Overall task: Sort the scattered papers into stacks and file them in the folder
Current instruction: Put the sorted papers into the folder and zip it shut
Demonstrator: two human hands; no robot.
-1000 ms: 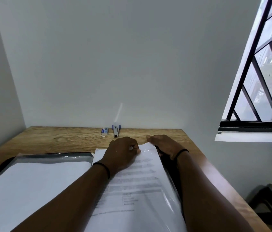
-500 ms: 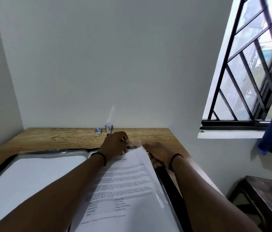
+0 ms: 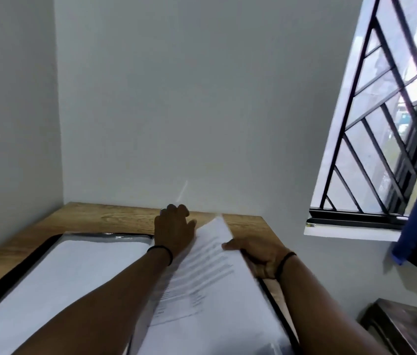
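The left hand's fingers (image 3: 176, 210) curl at the worktop's far edge, beyond the page; whether they grip anything I cannot tell. The right hand (image 3: 258, 254) pinches the right edge of the white printed sheet (image 3: 210, 262), thumb on top. That sheet lies on the right leaf of the open black folder with clear plastic sleeves (image 3: 56, 254), on the wooden worktop (image 3: 115, 217). The paper looks light, floppy and slippery against the plastic; supporting two edges seems wise.

Wooden desk (image 3: 110, 219) under open folder (image 3: 56, 239)
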